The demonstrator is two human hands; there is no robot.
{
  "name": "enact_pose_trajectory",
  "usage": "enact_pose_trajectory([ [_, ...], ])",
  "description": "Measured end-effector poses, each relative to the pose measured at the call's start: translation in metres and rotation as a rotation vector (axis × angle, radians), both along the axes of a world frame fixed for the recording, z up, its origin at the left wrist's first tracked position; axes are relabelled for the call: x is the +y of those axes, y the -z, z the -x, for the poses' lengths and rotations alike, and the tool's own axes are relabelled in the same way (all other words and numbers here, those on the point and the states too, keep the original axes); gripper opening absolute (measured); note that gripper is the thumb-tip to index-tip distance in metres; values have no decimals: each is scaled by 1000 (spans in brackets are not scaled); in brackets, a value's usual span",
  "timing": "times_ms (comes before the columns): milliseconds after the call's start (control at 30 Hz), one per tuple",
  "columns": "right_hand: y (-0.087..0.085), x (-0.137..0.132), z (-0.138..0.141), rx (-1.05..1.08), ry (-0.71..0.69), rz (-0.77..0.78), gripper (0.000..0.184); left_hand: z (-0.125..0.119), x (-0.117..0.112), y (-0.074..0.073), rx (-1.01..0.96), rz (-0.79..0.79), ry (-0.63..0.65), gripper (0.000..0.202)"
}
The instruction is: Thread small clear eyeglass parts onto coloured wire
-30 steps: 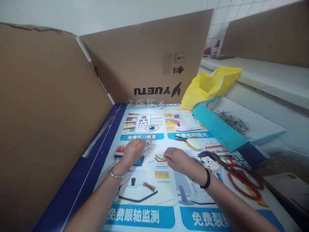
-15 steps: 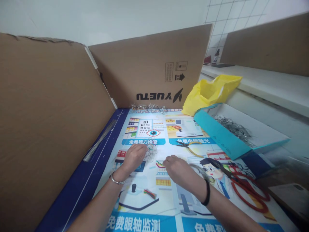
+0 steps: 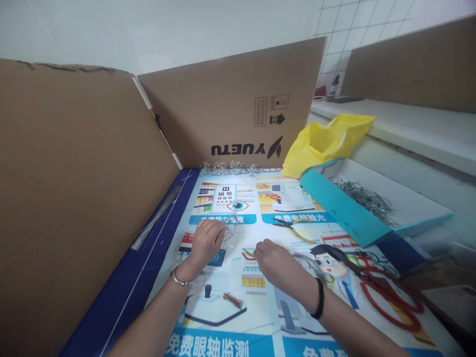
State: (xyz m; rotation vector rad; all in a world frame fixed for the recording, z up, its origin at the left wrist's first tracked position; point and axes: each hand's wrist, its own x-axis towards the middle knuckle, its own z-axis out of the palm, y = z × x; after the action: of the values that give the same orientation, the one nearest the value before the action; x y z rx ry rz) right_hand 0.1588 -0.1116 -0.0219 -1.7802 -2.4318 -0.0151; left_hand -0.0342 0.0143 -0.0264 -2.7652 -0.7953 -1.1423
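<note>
Both hands sit almost where they did half a second ago, with only the view tipped slightly. The clear tangle [image 3: 233,235] lies on the poster [image 3: 260,302] near the middle of the worktop [image 3: 130,292], just below the printed eye chart. It is a roundish clump, so no long axis can be made out.

The left hand [image 3: 206,240] lies palm down with its fingers curled onto the tangle's left edge and its forearm running back toward the near-left corner. Whether it pinches anything is hidden. The right hand [image 3: 273,259] is also palm down, fingers drawn together and pointing left at some coloured strands [image 3: 247,255] that lie roughly across the poster. Its grip cannot be told either.

Pliers [image 3: 293,227] lie just beyond the right hand, and red-handled scissors [image 3: 386,297] lie to its right. A teal tray [image 3: 342,210] and a yellow bag [image 3: 323,141] close the far right. Cardboard walls [image 3: 74,188] fence the left and back, and bare poster shows between the forearms.
</note>
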Motion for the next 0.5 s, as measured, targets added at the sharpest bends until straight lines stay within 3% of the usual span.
enact_pose_trajectory([
  [200,3,2,-4,18,5,3,16,-1,-2,-4,-71,20,-67,8],
  [500,4,10,-10,106,67,72,17,-1,0,-2,-51,-28,-34,10],
])
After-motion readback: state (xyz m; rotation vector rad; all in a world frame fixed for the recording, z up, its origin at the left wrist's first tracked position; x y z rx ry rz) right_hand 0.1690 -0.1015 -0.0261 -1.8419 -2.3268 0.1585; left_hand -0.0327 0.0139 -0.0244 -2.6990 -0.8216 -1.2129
